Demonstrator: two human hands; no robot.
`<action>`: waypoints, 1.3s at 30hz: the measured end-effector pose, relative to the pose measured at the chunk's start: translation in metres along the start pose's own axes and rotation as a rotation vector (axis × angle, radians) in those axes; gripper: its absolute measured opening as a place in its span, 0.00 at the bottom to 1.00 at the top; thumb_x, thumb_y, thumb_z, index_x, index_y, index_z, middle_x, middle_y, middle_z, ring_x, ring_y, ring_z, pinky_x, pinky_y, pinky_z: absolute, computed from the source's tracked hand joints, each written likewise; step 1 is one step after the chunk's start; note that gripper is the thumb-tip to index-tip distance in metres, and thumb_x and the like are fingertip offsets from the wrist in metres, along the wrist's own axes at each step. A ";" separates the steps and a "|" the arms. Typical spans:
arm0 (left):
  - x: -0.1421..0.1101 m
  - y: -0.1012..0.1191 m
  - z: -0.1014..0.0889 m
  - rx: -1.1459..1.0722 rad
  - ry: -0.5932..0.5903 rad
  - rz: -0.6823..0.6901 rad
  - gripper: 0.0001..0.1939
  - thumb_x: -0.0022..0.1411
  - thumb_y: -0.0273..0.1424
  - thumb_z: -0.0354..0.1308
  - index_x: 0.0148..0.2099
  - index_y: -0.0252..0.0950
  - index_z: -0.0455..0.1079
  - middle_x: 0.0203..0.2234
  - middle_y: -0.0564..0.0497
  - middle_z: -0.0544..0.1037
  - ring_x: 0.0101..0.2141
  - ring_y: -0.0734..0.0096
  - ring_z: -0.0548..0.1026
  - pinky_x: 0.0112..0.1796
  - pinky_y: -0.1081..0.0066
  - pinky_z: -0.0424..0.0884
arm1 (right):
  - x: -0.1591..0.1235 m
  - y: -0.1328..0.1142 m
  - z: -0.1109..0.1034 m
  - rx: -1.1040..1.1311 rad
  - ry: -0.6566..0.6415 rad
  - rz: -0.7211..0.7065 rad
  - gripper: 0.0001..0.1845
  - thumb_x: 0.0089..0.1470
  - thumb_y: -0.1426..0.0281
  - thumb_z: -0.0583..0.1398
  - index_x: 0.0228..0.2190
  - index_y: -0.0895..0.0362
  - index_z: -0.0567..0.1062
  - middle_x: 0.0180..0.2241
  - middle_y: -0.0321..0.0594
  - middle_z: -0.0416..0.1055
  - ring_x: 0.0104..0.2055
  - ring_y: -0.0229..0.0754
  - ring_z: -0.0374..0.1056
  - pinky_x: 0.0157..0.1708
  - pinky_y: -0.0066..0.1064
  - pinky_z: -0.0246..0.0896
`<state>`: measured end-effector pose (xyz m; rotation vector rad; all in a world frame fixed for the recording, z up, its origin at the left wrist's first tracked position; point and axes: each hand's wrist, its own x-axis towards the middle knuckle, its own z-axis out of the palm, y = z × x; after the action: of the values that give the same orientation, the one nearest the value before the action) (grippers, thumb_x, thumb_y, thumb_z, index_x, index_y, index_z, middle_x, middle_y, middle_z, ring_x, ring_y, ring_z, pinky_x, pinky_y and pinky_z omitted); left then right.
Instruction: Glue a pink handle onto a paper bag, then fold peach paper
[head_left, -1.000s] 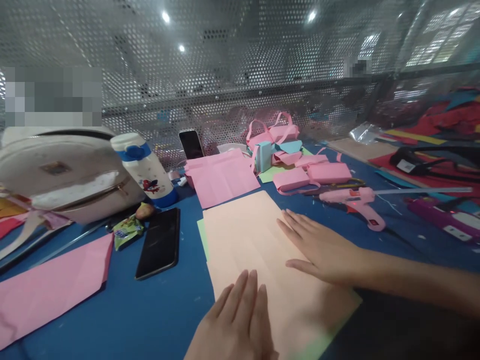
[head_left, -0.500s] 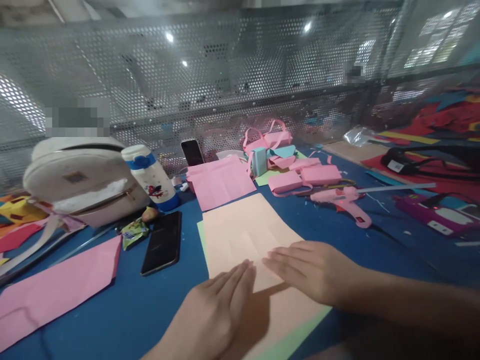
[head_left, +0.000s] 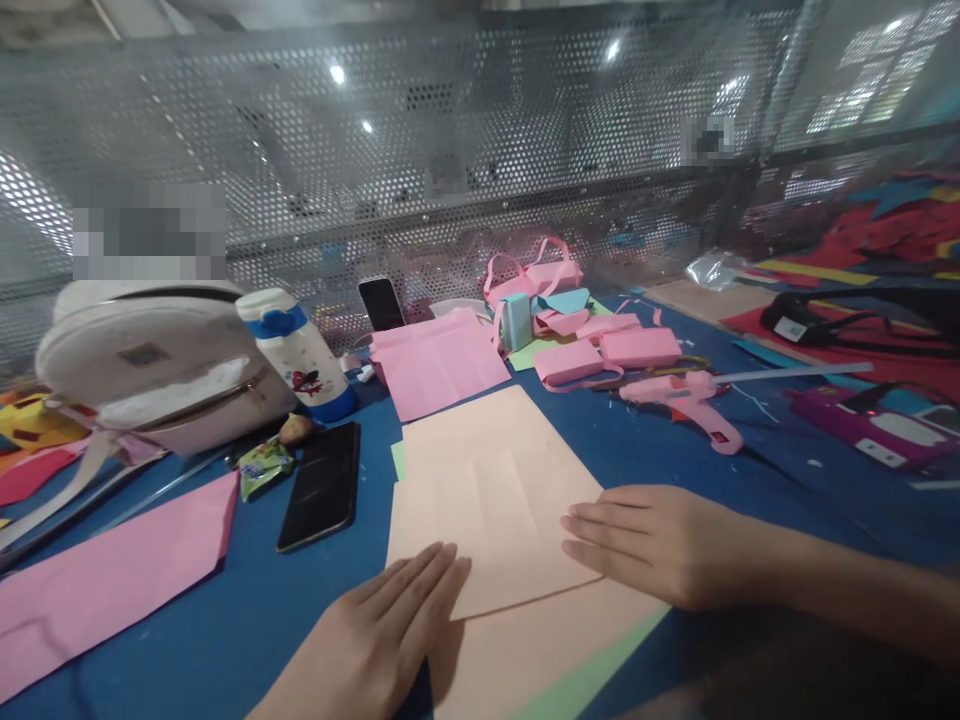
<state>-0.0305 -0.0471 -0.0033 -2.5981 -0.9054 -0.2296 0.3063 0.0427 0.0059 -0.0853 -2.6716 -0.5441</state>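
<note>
Peach paper (head_left: pixel 487 500), smooth and creased into panels, lies flat on the blue table (head_left: pixel 247 620), long axis running away from the person. Both hands rest on it flat, gripping nothing: left hand (head_left: pixel 382 640) at its near-left corner, right hand (head_left: pixel 645 540) at its right edge. Half a second ago they nearly touched; now they are apart.

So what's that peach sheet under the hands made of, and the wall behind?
The peach sheet looks like matte paper: thin, flat, with sharp fold creases. The wall looks like shiny grey metal, punched full of small round holes; it could be painted.
</note>
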 end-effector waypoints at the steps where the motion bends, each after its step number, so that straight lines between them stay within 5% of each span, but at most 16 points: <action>1: -0.002 0.000 0.000 0.003 -0.004 0.005 0.24 0.71 0.22 0.38 0.66 0.30 0.56 0.59 0.45 0.68 0.59 0.62 0.66 0.53 0.66 0.71 | 0.000 0.000 0.000 0.011 -0.002 -0.005 0.18 0.65 0.80 0.48 0.47 0.64 0.76 0.45 0.45 0.77 0.47 0.42 0.73 0.43 0.35 0.72; 9: -0.015 -0.009 -0.019 0.055 -0.117 0.061 0.26 0.70 0.23 0.36 0.68 0.32 0.53 0.61 0.48 0.65 0.58 0.65 0.67 0.50 0.70 0.72 | 0.000 0.006 0.000 0.080 -0.015 0.006 0.22 0.67 0.79 0.43 0.46 0.64 0.76 0.45 0.45 0.77 0.45 0.41 0.74 0.42 0.34 0.70; 19: -0.020 -0.011 -0.018 -0.032 -0.179 0.025 0.26 0.73 0.26 0.29 0.69 0.36 0.50 0.63 0.52 0.62 0.60 0.68 0.63 0.54 0.68 0.69 | 0.000 0.019 -0.005 0.109 -0.057 -0.023 0.25 0.67 0.78 0.41 0.46 0.62 0.76 0.46 0.42 0.77 0.45 0.39 0.73 0.41 0.32 0.69; 31: -0.015 -0.014 -0.019 0.001 -0.170 0.086 0.25 0.74 0.27 0.29 0.68 0.34 0.51 0.63 0.51 0.62 0.60 0.69 0.64 0.54 0.68 0.68 | -0.005 0.022 -0.009 0.092 -0.133 -0.018 0.23 0.65 0.79 0.43 0.48 0.61 0.74 0.49 0.43 0.75 0.47 0.39 0.73 0.40 0.33 0.69; 39: -0.008 -0.005 -0.015 -0.077 -0.003 -0.014 0.21 0.73 0.29 0.38 0.60 0.32 0.64 0.55 0.45 0.73 0.55 0.62 0.71 0.50 0.66 0.74 | -0.001 0.018 0.002 0.113 -0.092 0.039 0.20 0.65 0.79 0.46 0.46 0.61 0.74 0.47 0.44 0.76 0.47 0.40 0.71 0.40 0.34 0.66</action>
<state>-0.0403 -0.0546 0.0097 -2.6635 -0.9339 -0.2700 0.3086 0.0599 0.0106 -0.1331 -2.7773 -0.3849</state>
